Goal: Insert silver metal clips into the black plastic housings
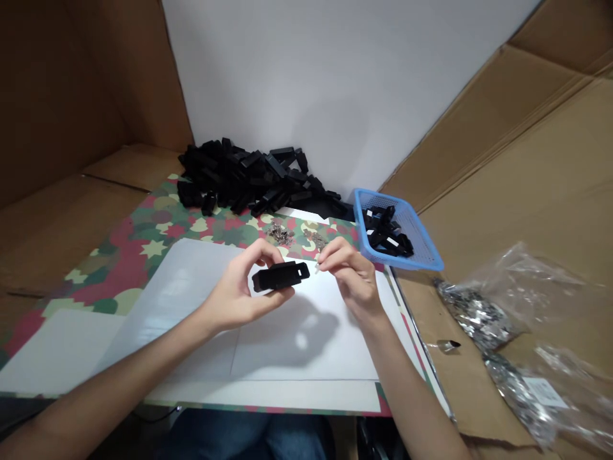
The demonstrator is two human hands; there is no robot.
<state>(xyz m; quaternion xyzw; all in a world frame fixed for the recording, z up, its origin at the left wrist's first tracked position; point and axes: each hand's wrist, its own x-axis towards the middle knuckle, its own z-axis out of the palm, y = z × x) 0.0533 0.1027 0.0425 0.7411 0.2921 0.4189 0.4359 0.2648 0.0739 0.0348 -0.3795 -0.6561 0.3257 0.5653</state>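
Over the white paper, my left hand [244,287] grips a black plastic housing [280,276] between thumb and fingers. A small opening shows at the housing's right end. Just right of that end, my right hand [352,275] is closed in a pinch on a tiny shiny metal piece [317,268], apart from the housing. The piece is too small to make out its exact shape. Behind my hands lie a small heap of metal pieces [280,233] and a flatter scatter of small metal parts [315,239].
A large pile of black plastic parts [249,176] sits against the white wall. At right stands a blue basket [426,246] holding several black parts. Plastic bags of metal pieces [479,313] lie on cardboard further right. White paper sheets [306,358] cover the patterned table [119,255].
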